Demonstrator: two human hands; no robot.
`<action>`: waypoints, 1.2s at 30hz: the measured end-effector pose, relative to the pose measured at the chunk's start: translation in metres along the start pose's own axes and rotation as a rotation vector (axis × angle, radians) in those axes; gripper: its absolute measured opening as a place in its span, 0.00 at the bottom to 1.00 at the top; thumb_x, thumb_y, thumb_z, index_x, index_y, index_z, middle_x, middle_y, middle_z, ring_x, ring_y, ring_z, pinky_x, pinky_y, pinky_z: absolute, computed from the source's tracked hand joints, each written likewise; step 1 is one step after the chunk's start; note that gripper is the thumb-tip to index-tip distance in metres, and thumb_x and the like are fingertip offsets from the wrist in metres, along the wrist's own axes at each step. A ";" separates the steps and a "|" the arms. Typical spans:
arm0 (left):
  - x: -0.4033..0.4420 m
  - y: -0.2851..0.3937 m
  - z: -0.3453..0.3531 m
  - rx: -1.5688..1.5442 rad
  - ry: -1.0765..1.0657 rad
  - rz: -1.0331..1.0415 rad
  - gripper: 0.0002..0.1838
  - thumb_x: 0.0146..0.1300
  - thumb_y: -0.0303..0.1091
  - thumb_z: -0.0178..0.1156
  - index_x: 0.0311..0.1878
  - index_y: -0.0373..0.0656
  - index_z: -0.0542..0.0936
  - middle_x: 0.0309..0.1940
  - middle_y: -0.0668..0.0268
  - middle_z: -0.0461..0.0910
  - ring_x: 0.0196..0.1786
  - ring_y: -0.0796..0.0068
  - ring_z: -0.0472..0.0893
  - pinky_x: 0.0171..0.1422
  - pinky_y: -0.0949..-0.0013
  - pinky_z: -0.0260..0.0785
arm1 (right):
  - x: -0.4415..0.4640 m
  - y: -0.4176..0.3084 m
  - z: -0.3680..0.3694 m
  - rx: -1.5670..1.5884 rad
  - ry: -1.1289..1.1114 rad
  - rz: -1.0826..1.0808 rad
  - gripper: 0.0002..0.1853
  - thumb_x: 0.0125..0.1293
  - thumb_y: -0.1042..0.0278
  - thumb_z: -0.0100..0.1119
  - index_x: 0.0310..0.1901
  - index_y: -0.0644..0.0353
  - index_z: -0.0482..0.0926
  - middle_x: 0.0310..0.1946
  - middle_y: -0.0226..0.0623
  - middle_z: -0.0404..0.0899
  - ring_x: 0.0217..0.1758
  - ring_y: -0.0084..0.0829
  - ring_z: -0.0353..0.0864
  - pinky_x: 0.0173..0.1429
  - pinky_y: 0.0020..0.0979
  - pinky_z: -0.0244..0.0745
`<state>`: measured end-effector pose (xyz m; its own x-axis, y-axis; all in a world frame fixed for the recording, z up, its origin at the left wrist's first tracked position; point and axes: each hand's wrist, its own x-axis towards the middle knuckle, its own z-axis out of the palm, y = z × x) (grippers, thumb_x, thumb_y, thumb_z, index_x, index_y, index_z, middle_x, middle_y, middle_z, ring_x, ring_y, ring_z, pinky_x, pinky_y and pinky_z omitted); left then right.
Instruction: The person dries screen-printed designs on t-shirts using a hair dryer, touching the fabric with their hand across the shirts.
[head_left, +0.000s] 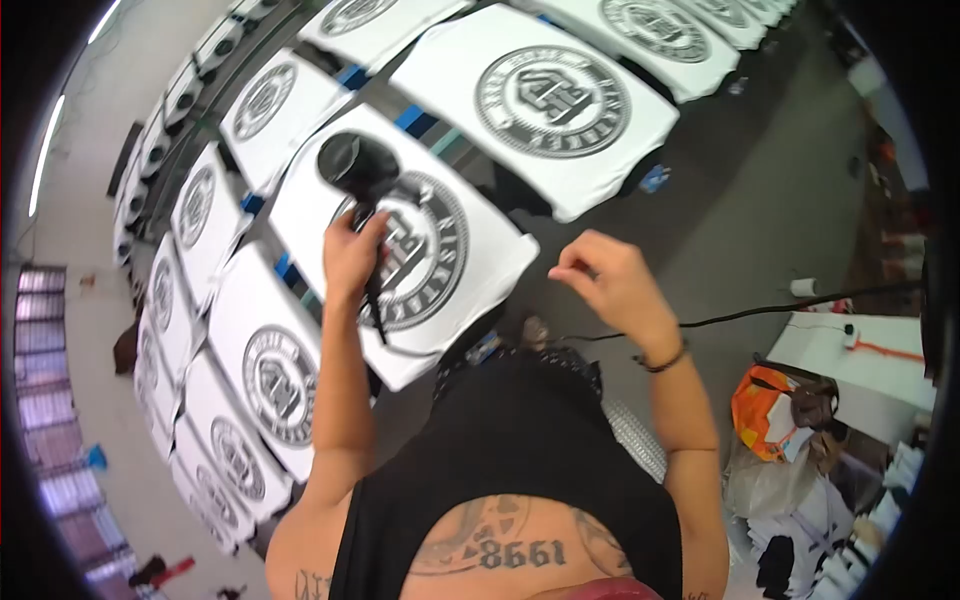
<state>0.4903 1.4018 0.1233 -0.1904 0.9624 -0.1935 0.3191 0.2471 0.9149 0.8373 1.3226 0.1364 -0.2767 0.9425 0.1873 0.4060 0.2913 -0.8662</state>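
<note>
My left hand [350,258] is wrapped round the handle of a black hair dryer [358,165], held above a white shirt [490,235] stretched on a flat board. That shirt carries a round black-and-grey printed emblem [440,250], partly covered by the dryer and my hand. The dryer's dark cord hangs down past my wrist toward the board's near edge. Out to the right, over the grey floor, my right hand [605,275] is raised with its fingers curled in. Nothing shows between them, and it touches no shirt.
Rows of boards with similar printed white shirts [555,100] stretch ahead and to the left. A black cable [750,315] runs to the right, near a white table [850,360]. An orange bag [765,410] and piled cloth lie at the right.
</note>
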 end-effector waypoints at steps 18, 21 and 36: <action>-0.049 -0.009 -0.016 -0.074 -0.111 0.012 0.11 0.70 0.35 0.64 0.44 0.38 0.75 0.24 0.67 0.76 0.18 0.79 0.73 0.18 0.73 0.64 | -0.088 0.168 0.051 0.206 0.501 0.738 0.11 0.68 0.66 0.68 0.34 0.66 0.83 0.26 0.36 0.87 0.30 0.23 0.87 0.35 0.25 0.80; -0.054 -0.007 -0.020 -0.148 -0.109 -0.042 0.10 0.70 0.35 0.64 0.43 0.40 0.76 0.23 0.68 0.76 0.18 0.79 0.73 0.17 0.73 0.64 | -0.090 0.174 0.048 0.115 0.404 0.799 0.10 0.71 0.67 0.63 0.39 0.68 0.85 0.30 0.38 0.88 0.34 0.23 0.88 0.38 0.26 0.81; -0.056 0.007 -0.010 -0.055 -0.070 0.020 0.15 0.67 0.35 0.67 0.45 0.30 0.78 0.22 0.68 0.78 0.20 0.80 0.76 0.24 0.73 0.68 | -0.016 -0.155 -0.095 0.917 0.033 -0.120 0.40 0.76 0.62 0.58 0.76 0.78 0.49 0.57 0.62 0.80 0.65 0.48 0.80 0.73 0.42 0.69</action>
<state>0.4937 1.3481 0.1444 -0.1187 0.9730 -0.1977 0.2702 0.2233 0.9366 0.8614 1.2783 0.3113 -0.2420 0.9226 0.3003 -0.4764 0.1567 -0.8652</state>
